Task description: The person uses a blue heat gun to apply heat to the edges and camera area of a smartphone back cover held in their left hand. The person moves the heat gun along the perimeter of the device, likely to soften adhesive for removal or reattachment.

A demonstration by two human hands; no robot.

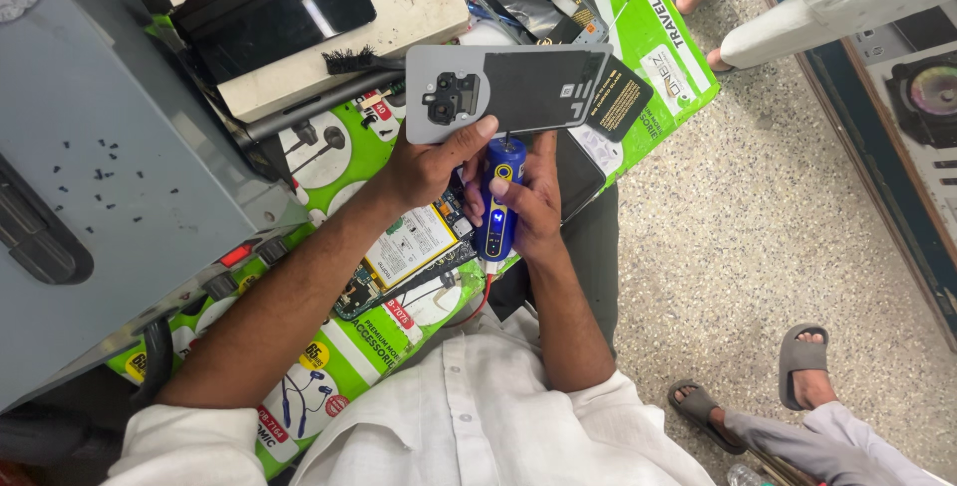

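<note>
White shirt (478,426) fills the bottom edge, closest to my camera, both forearms reaching out from it. My left hand (424,169) is closed on the grey phone back cover (508,89), thumb on the lower edge, holding it up off the bench with the inner side facing me so the camera cutout is toward my left. My right hand (533,209) is wrapped around a blue electric screwdriver (501,197), tip up and meeting the cover's lower edge; I'd judge the cover is tilted that way to give the tip access. Whether the bit touches a screw I can't tell, too small. A red cable leaves the tool's bottom end and drops out of sight behind my shirt.

Below my hands, an opened phone body (404,257) lies flat on the green printed mat (339,356), its battery facing up, partly hidden by my left wrist. 1 dark phone (279,9) rests on a white block (399,7), with a small black brush (351,60) at its edge. Another dark slab under my right hand is mostly covered, can't identify it. Grey metal box (110,167) at my left has tiny dark specks on top, probably screws, too small to confirm. More parts at the top edge are cut off.

Speckled floor (738,207) at my right: 2 other people show only as legs and sandalled feet (802,351), cropped.
</note>
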